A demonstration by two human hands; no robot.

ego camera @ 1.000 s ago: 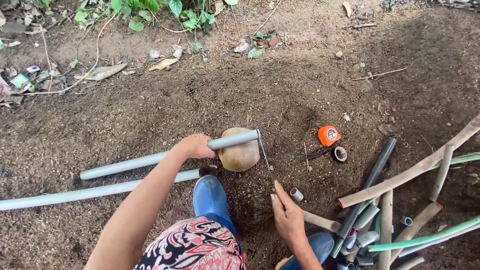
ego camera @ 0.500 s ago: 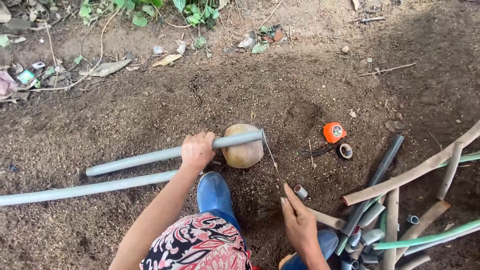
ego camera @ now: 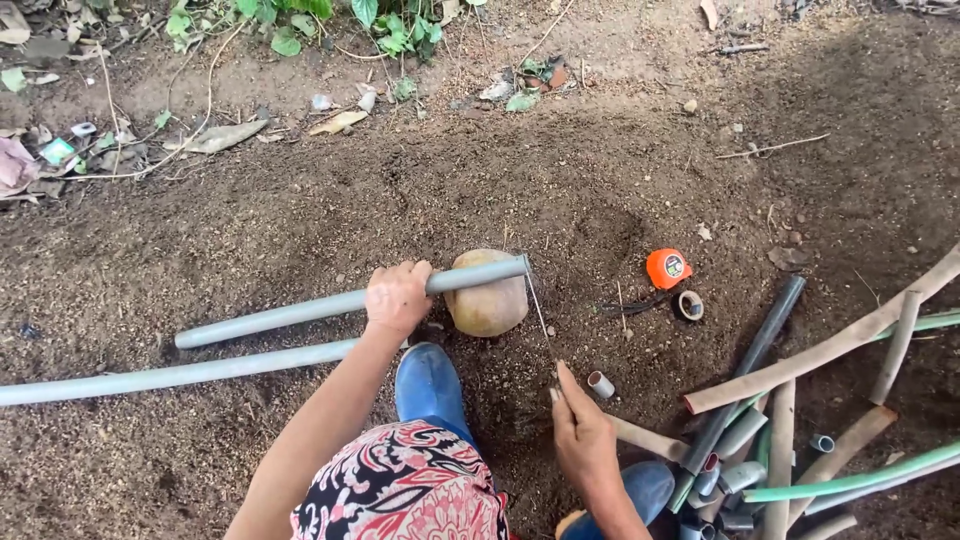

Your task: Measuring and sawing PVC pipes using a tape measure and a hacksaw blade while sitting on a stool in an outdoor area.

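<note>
A person crouched over bare soil steadies a grey pipe (ego camera: pixel 350 300) with the left hand (ego camera: pixel 397 296), fingers clenched over the top of it just beside a rounded tan stone (ego camera: pixel 487 305) that props the pipe's near end clear of the ground, apparently so a blade can pass through without biting dirt. The right hand (ego camera: pixel 582 430), closed around the handle end of a thin saw blade (ego camera: pixel 538 310), holds it angled up to the pipe's tip, where the blade meets the cut end. The left arm reaches forward nearly straight, bearing down; the right forearm comes in low from the lower edge, wrist turned inward. A blue boot (ego camera: pixel 428 385) sits between the arms. A second, longer grey pipe (ego camera: pixel 170 378) lies parallel on the ground nearer the person. To the right rest an orange tape measure (ego camera: pixel 668 268), a short pipe offcut (ego camera: pixel 600 384) and a heap of cut pipe lengths (ego camera: pixel 800 420).
</note>
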